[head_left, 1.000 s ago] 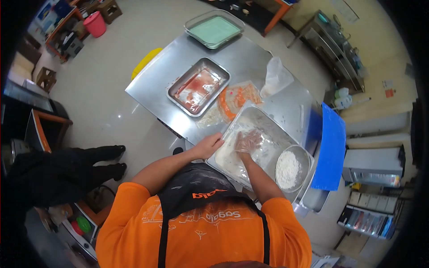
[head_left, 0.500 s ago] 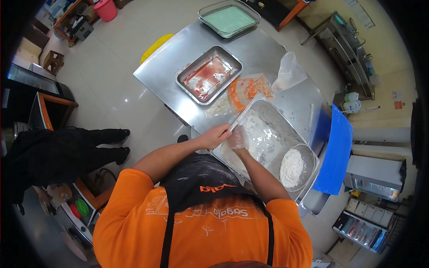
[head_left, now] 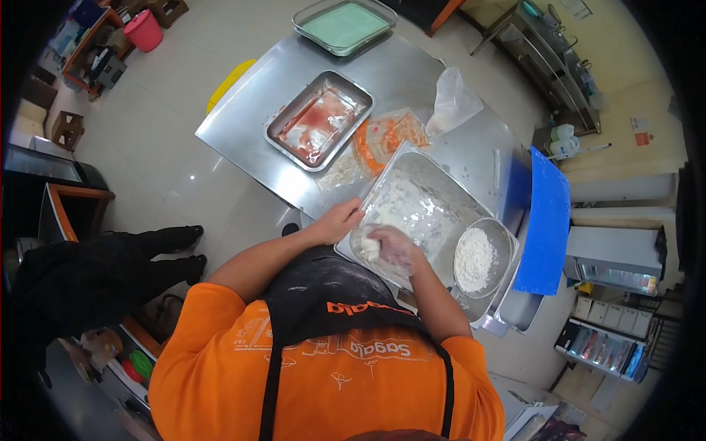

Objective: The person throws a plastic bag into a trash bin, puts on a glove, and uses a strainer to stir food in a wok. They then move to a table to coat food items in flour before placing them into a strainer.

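Head view shows my left hand (head_left: 340, 223) gripping the metal tray (head_left: 434, 192) at its left side, my gloved right hand (head_left: 395, 248) beside white powder (head_left: 370, 250) inside, its grip unclear.

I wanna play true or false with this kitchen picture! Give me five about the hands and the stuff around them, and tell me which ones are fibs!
1. The left hand is holding the edge of the big metal pan. True.
2. The right hand is up on top of the person's head. False: it is down at the big metal pan.
3. The round bowl has white powder in it. True.
4. The board is yellow. False: it is blue.
5. The smaller tray is heaped with green peas. False: it has red smears in it.
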Tool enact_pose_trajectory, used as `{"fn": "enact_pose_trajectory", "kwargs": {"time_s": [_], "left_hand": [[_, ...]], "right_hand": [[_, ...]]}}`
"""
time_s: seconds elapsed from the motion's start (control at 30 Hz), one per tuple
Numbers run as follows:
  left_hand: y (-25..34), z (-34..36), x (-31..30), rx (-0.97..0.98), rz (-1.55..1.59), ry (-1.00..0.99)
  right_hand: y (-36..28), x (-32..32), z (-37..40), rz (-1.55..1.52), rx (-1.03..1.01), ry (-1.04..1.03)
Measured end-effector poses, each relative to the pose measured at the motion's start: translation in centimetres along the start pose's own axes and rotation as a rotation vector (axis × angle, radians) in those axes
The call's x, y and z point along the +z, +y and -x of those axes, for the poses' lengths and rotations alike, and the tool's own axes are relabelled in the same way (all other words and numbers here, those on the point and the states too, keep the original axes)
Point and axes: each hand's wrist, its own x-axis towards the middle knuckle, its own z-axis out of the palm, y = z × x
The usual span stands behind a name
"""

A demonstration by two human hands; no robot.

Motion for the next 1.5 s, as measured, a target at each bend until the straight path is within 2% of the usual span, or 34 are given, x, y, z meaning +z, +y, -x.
{"fn": "enact_pose_trajectory", "kwargs": {"time_s": [0.07,0.13,0.2,0.27,0.33,0.4,0.47,0.57,0.67,0.73,0.8,0.87,0.93,1.0,1.07,1.13,1.2,1.27,1.37,1.47,1.5], "left_hand": [[-0.1,0.0,0.2,-0.002,-0.004,0.001],[-0.4,-0.2,0.1,0.020,-0.010,0.005],[-0.7,-0.1,0.2,0.012,-0.004,0.010],[-0.3,-0.2,0.1,-0.011,-0.013,-0.006],[-0.4,-0.3,0.2,-0.018,0.003,-0.006],[-0.6,-0.4,0.3,0.011,0.025,0.010],[-0.4,-0.4,0.4,-0.004,0.034,-0.001],[-0.4,-0.3,0.2,-0.013,0.028,-0.011],[-0.3,-0.4,0.1,0.007,0.031,-0.009],[-0.2,-0.4,0.0,0.015,0.030,-0.019],[-0.2,-0.4,0.0,0.015,0.050,-0.017],[-0.4,-0.2,0.1,0.020,0.053,-0.014],[-0.6,-0.3,0.0,0.038,0.036,-0.009],[-0.7,-0.3,0.0,0.073,0.027,0.019],[-0.4,-0.1,-0.1,0.037,0.027,-0.004],[-0.6,0.0,-0.1,0.053,0.042,-0.004],[-0.6,-0.1,0.0,0.088,0.052,0.019],[-0.6,-0.2,0.0,0.079,0.031,0.018],[-0.4,-0.2,0.1,0.040,0.015,-0.008],[-0.1,-0.1,0.0,0.019,0.002,-0.010],[-0.1,-0.1,0.1,0.026,-0.016,-0.002]], "right_hand": [[-3.6,0.8,6.0,-0.175,-0.136,-0.045],[-3.8,-2.6,9.5,-0.260,-0.335,-0.102],[-2.8,-8.6,14.2,-0.173,-0.318,0.226],[-3.9,-8.6,18.7,-0.094,-0.587,0.425],[-3.1,-10.7,21.6,0.253,-0.528,0.866],[-1.8,-13.0,23.8,0.727,-0.432,1.072],[-0.5,-14.8,25.1,1.314,-0.304,1.001],[-7.0,-8.8,25.5,1.077,-0.167,1.034],[-4.8,-10.1,19.8,1.369,-0.502,1.008],[-3.8,-6.4,14.0,1.285,-0.567,0.753],[0.9,-6.4,7.3,1.407,-0.406,0.555],[2.2,-5.1,3.5,1.361,0.370,0.375],[1.6,-1.8,3.0,1.537,0.241,0.333],[1.5,0.2,1.4,1.517,0.146,0.306],[2.9,1.3,-1.5,1.276,0.094,0.303],[3.6,2.2,-4.2,1.408,-0.094,0.208],[1.9,3.3,-4.4,1.293,-0.126,0.154],[0.0,4.0,-3.6,0.931,-0.001,0.134],[0.1,3.1,-4.1,0.633,0.081,0.205],[-0.5,1.9,-2.7,0.482,0.090,0.047],[-1.7,2.4,-0.9,0.346,0.083,0.047]]}}
